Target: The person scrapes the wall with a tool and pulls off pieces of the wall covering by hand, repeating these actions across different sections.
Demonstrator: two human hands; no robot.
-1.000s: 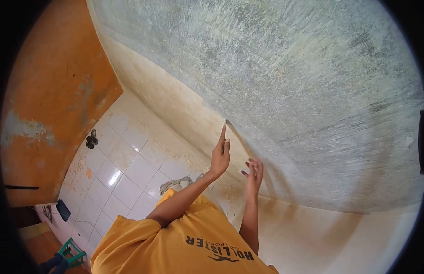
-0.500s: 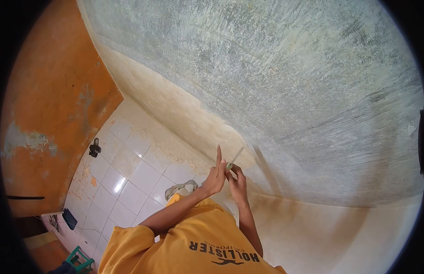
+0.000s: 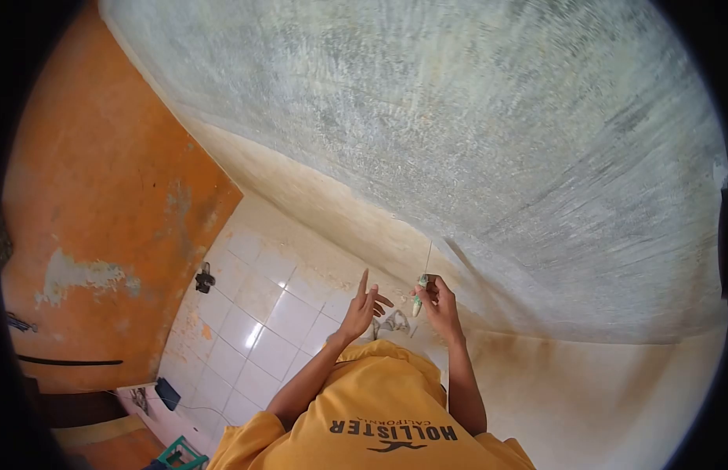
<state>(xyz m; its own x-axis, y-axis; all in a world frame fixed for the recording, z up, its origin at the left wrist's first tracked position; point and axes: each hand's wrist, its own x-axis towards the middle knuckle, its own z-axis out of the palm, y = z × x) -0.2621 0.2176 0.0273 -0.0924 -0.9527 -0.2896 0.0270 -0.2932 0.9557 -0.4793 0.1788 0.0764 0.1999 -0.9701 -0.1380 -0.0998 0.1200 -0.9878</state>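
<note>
My right hand (image 3: 440, 301) is closed round the green and cream handle of a thin-bladed tool (image 3: 418, 304), whose narrow blade points up toward the wall. To its left, my left hand (image 3: 366, 309) has its fingers spread, index finger extended, and holds nothing. A gap separates the two hands. Beyond them rises a wall (image 3: 426, 141) with a rough grey-green upper part and a cream lower band (image 3: 325, 200).
An orange wall (image 3: 105, 196) with peeled patches stands at the left. On the white tiled floor (image 3: 258, 345) lie a black object (image 3: 205, 278), paint flakes and a dark blue item (image 3: 167, 394). A green stool (image 3: 182, 454) is at the lower left.
My hands have moved apart: the right one has shifted right with the tool, and the left has spread its fingers. The tool's blade now looks edge-on. The view has shifted.
</note>
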